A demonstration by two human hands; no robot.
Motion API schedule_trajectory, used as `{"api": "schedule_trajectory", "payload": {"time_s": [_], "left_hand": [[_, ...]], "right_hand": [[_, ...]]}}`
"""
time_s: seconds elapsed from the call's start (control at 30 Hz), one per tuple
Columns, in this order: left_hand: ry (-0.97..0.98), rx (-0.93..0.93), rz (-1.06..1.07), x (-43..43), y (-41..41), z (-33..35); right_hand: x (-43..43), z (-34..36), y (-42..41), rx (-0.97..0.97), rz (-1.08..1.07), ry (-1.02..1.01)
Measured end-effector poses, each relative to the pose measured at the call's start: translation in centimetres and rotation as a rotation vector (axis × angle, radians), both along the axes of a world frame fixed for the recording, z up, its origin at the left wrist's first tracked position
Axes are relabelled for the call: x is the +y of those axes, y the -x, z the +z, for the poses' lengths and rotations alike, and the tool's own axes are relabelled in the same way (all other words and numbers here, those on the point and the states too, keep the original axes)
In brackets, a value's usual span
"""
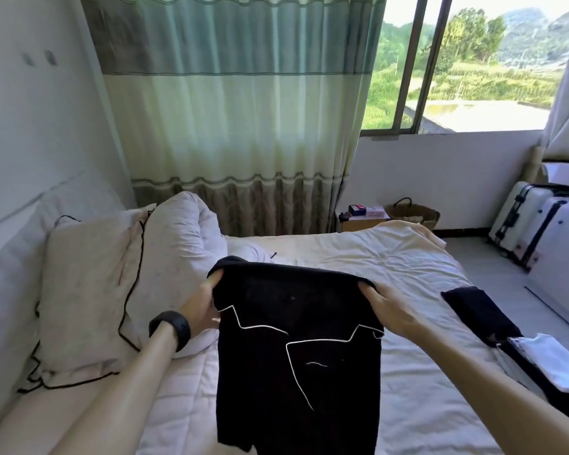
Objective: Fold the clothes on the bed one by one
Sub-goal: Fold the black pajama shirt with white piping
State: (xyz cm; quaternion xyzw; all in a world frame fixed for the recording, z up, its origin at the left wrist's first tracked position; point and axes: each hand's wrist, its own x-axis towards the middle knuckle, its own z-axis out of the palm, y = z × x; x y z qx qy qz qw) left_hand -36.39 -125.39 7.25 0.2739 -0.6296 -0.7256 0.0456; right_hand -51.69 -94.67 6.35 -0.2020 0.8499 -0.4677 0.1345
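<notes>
Black shirt [296, 356] hangs over the bed [391, 264], top corners pinched in left hand [201, 307] and right hand [388, 311].

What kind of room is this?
Most likely a bedroom: there is a bed with a white sheet, a pillow by the wall, and a long curtain at the window.

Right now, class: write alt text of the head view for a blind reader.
The left hand and right hand hold a black garment with white piping by its top corners over a white bed. Another dark cloth lies at right, pillows at left.
</notes>
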Motion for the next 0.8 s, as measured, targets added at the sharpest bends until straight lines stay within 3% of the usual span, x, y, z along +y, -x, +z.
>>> {"api": "schedule_trajectory", "payload": {"time_s": [0.1, 0.23, 0.3, 0.4, 0.53, 0.6, 0.73, 0.8], "left_hand": [[0.283, 0.007, -0.026, -0.6, -0.8, -1.0], [0.834, -0.216, -0.205, -3.3, -2.7, -1.9], [0.922, -0.218, -0.217, -4.4, -3.6, -1.7], [0.885, -0.191, -0.277, -5.8, -4.4, -1.5], [0.747, -0.372, -0.562, -6.9, -6.7, 0.5], [0.664, -0.358, -0.574, -7.5, -8.1, 1.1], [0.256, 0.008, -0.294, -5.6, -9.8, 0.5], [0.359, 0.040, -0.149, -3.9, -10.8, 0.1]], "right_hand": [[0.2, -2.3, -1.8, 0.149, -0.051, -0.016], [2.2, -3.6, -1.8, 0.238, 0.039, -0.322], [3.0, -3.2, -2.3, 0.310, 0.090, -0.442], [2.5, -1.8, -3.4, 0.429, 0.142, -0.582], [1.7, -0.7, -4.1, 0.129, 0.053, -0.589], [2.1, -0.1, -4.6, -0.084, 0.047, -0.412], [2.6, 1.2, -6.5, -0.388, 0.030, 0.122], [2.6, 1.5, -7.2, -0.426, 0.016, 0.149]]}}
